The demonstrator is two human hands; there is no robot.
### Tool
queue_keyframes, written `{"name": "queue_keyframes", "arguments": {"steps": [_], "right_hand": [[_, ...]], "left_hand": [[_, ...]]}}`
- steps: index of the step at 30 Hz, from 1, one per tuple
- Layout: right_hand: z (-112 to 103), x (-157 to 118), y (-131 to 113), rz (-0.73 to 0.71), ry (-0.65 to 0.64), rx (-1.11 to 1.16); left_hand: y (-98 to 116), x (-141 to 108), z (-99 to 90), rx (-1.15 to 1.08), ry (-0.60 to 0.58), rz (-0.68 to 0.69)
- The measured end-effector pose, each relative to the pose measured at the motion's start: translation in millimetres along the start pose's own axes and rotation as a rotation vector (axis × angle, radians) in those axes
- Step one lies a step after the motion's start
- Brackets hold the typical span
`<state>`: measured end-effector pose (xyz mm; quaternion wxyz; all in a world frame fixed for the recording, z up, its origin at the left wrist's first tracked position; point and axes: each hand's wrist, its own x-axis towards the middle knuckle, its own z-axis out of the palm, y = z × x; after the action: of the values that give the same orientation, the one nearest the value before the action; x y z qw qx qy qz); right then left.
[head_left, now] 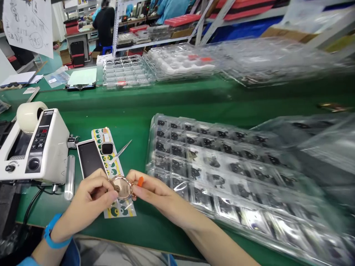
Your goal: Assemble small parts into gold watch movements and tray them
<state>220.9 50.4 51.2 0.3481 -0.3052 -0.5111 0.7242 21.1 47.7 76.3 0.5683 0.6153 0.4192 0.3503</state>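
Rose-gold watch case [122, 187] was pinched between your left hand [87, 195] and right hand [156, 192], fingers [144, 184] closed, orange tab [140, 181] touching.

- Round rose-gold metal watch case [122, 187]: warm pinkish metal
- Small plastic tab [140, 181]: bright orange
- Long paper sticker strip [113, 167]: white, dotted with green and yellow circles
- Wristband [52, 232]: plain vivid blue
- Long flat desk [138, 114]: solid deep green

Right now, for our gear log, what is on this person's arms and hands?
The left hand and right hand are ungloved. A blue strap band circles the left wrist, and a blue sleeve shows at the lower edge. The right forearm is bare, with no band.
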Motion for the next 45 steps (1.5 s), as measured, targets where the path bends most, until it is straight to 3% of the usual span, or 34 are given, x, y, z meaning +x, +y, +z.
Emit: {"name": "queue_keyframes", "arguments": {"steps": [21, 27, 30, 33, 37, 40, 45], "right_hand": [[1.8, -0.7, -3.6, -0.015, -0.026, -0.041], [3.5, -1.1, -5.4, -0.028, 0.042, -0.139], [2.6, -1.1, -7.5, -0.036, 0.079, -0.127], [2.4, -1.6, -8.6, -0.039, 0.099, -0.118], [4.7, -2.4, -6.5, -0.027, 0.038, -0.085], [6.6, -2.5, -2.4, -0.016, 0.002, -0.039], [10.9, -0.7, 7.5, 0.035, -0.034, 0.091]], "left_hand": [[-1.5, 2.4, 3.5, 0.102, 0.052, 0.004], [-11.3, 1.8, 5.5, 0.361, 0.223, 0.087], [-12.4, 1.6, 2.3, 0.303, 0.390, 0.081], [-10.8, 1.5, 0.7, 0.239, 0.463, 0.246], [-11.8, 2.3, 3.1, 0.215, 0.241, 0.409], [-15.1, 2.9, 4.3, 0.165, 0.066, 0.332], [-15.2, 3.0, 3.7, 0.028, -0.126, 0.200]]}}
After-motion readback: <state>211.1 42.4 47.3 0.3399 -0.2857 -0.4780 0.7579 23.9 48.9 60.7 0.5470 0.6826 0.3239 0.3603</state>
